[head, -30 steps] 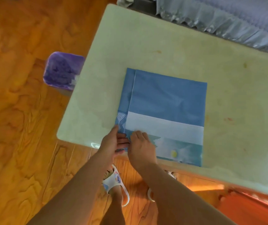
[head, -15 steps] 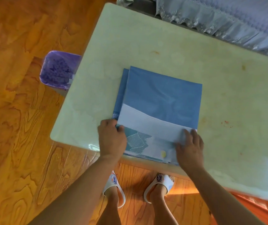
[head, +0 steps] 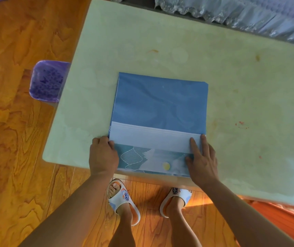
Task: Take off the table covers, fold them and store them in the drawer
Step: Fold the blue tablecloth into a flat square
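Note:
A folded blue table cover (head: 160, 106), with a white band and a teal patterned strip along its near side, lies flat on the pale table (head: 142, 41) close to the front edge. My left hand (head: 103, 155) grips the cover's near left corner with curled fingers. My right hand (head: 202, 157) presses on the near right corner with straight, spread fingers. No drawer is in view.
A purple bin (head: 47, 81) stands on the wooden floor beside the table's left edge. Shiny ruffled fabric (head: 240, 13) lies along the table's far side. An orange surface (head: 285, 220) shows under the table at lower right. My feet in slippers stand below the front edge.
My right hand has slid from beside the left hand across to the cover's right corner. The layers that stuck out on the left are now lined up square.

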